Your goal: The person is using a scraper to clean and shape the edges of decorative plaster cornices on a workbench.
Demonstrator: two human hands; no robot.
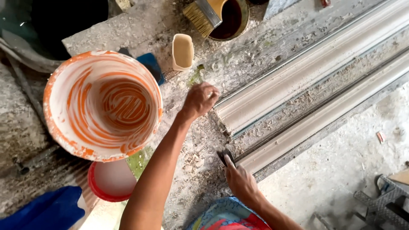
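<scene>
My left hand (199,99) is closed into a loose fist against the near end of a long pale plaster moulding (298,76) that runs up to the right on a rough bench (238,55). My right hand (240,181) holds a small dark scraper blade (224,156) at the near end of a second, parallel moulding (324,119). Plaster crumbs lie between the two mouldings and around both hands.
A big orange bucket (102,106) smeared white stands at left, a red-rimmed bowl (111,181) below it. A small cream cup (182,52), a wide brush (204,15) on a dark tin (232,19) and a blue cloth (42,211) lie around. Concrete floor at right.
</scene>
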